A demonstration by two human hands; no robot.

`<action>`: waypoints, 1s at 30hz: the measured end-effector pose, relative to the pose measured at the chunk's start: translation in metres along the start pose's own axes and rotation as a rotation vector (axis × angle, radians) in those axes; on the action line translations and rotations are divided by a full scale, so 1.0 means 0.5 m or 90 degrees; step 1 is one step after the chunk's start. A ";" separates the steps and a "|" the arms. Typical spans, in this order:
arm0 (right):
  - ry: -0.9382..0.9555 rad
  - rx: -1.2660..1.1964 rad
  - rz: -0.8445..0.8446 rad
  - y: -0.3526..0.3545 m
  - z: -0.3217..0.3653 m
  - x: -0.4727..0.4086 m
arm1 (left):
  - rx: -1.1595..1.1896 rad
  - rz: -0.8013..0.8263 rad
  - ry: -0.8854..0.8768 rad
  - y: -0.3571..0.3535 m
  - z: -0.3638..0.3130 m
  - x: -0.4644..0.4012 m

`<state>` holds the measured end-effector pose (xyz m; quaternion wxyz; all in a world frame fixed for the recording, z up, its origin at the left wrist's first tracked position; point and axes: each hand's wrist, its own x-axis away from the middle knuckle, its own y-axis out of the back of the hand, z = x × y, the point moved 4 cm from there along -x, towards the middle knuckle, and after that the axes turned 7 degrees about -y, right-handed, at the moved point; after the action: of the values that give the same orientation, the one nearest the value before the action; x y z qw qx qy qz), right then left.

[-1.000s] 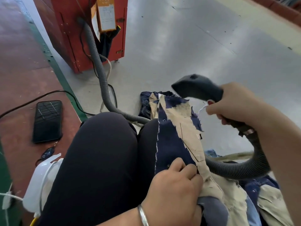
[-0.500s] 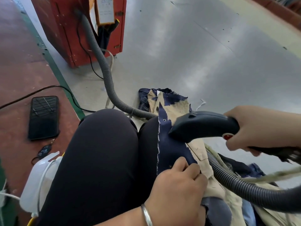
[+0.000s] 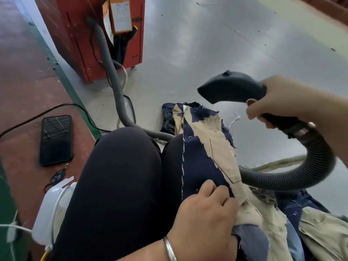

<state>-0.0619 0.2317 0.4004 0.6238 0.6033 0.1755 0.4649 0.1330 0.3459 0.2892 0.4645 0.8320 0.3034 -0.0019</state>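
Grey floor (image 3: 207,44); 6 o'clock left hand (image 3: 205,213) pinches limp navy-khaki fabric (image 3: 199,161), 2 o'clock right hand (image 3: 286,104) grips rigid, probably light suction nozzle (image 3: 231,89) by its handle.

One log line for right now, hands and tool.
left hand: holds navy-and-khaki garment on lap | right hand: grips black nozzle, in air above garment | grey hose: runs to red cabinet

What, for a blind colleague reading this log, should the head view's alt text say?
A seated person's right hand grips a dark grey handheld suction nozzle on a ribbed grey hose, raised above a navy and tan fabric piece draped over their leg, while the left hand holds its near end. A black phone lies on the red floor.
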 end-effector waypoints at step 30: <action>-0.045 -0.093 -0.065 -0.004 -0.136 0.062 | -0.074 -0.036 0.112 0.051 0.054 0.002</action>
<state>-0.0983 0.2967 0.3950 0.6951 0.5621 0.1497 0.4225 0.1544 0.3157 0.2931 0.4834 0.7917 0.3660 0.0754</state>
